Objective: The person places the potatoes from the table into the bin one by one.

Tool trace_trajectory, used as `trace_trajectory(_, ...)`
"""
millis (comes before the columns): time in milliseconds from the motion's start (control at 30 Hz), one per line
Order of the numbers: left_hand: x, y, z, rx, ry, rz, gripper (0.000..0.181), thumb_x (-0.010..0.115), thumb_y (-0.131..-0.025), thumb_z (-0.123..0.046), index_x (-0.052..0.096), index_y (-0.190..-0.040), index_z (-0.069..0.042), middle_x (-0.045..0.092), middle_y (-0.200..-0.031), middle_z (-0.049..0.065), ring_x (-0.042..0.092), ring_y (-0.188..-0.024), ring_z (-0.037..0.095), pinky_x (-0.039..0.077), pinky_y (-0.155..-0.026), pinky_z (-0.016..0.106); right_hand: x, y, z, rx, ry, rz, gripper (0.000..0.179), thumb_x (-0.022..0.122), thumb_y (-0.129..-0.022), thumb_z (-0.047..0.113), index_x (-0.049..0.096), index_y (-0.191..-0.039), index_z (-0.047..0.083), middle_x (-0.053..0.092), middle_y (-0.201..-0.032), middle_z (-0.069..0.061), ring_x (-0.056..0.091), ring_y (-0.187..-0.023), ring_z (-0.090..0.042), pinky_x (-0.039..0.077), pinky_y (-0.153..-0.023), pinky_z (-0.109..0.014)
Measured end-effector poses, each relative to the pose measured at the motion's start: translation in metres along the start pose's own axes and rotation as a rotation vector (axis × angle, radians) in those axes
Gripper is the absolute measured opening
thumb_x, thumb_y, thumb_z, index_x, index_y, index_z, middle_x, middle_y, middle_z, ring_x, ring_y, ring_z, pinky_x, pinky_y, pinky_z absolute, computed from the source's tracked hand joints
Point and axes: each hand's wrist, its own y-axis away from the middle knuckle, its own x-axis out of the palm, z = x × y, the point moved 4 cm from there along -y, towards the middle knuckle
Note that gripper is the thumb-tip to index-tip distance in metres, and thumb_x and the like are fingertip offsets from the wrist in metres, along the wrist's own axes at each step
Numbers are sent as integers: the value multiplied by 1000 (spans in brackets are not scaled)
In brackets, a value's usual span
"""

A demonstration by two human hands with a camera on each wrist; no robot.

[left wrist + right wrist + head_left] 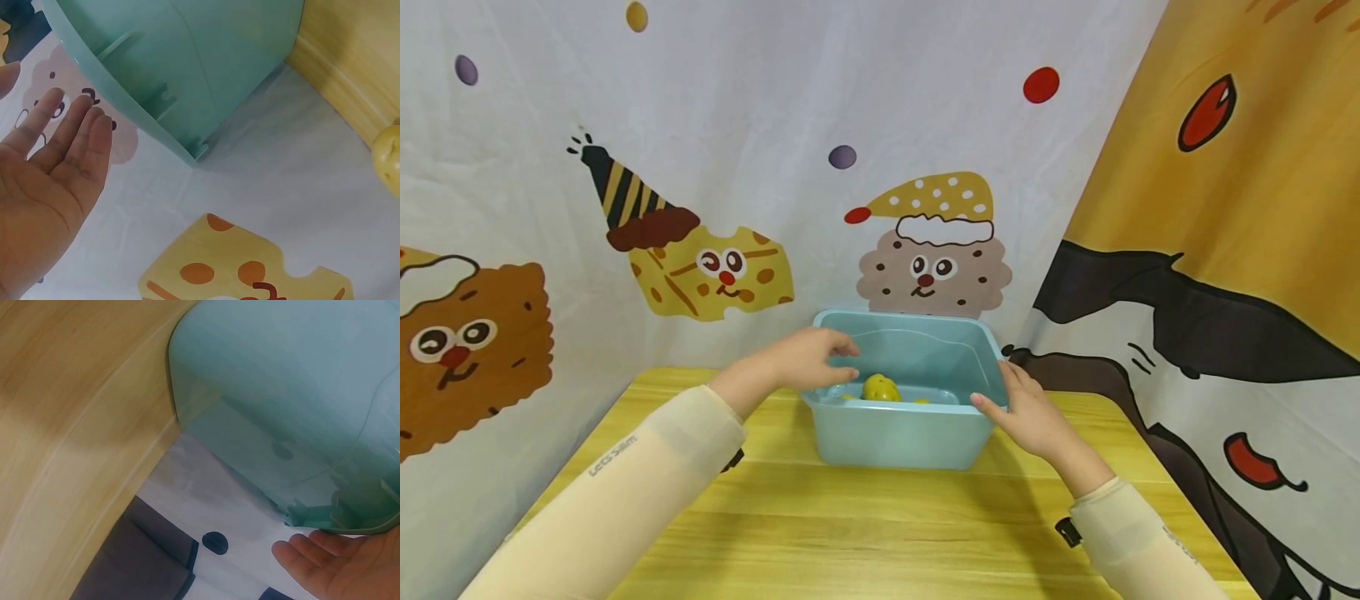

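Observation:
A light blue-green plastic basin (904,437) stands on the wooden table. Inside it lies a round, lumpy yellow thing (880,388), with small bits of other yellow things just showing above the near rim. My left hand (808,358) hovers over the basin's left side, fingers loosely extended and holding nothing. In the left wrist view its palm (53,181) shows beside the rim. My right hand (1026,412) rests at the near right corner, thumb by the front rim and fingers along the right side. The right wrist view shows those fingers (312,556) nearly straight beneath the rim.
Another rounded yellow thing (389,159) appears at the right edge of the left wrist view, by the table's edge. The wooden tabletop (850,533) extends in front of the basin. A printed cloth (760,150) hangs close behind the table.

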Motion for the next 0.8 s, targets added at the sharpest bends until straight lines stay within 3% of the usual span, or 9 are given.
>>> trace_trajectory(200,1,5,2,24,-2,-35,42,65,-96,-29,64,-128,-2,67,-126,10,61,-121,29,47,-103,45,0,0,0,-1,0,0,96,45,-98,65,17,-157,-5,18,-160,-29,23,-142,-53,28,-107,-71)
trace_trajectory(467,2,14,6,-10,19,-94,40,66,-96,-30,65,-127,-5,67,-125,7,61,-119,27,48,-102,45,0,0,0,-5,-2,-1,96,45,-98,64,17,-157,-6,18,-160,-29,23,-142,-53,27,-107,-71)
trace_trajectory(800,3,27,8,-10,34,-188,44,66,-96,-33,63,-130,-6,65,-129,8,60,-121,29,47,-102,48,0,1,0,3,-5,5,96,45,-98,65,16,-157,-6,17,-161,-29,22,-143,-53,27,-107,-71)
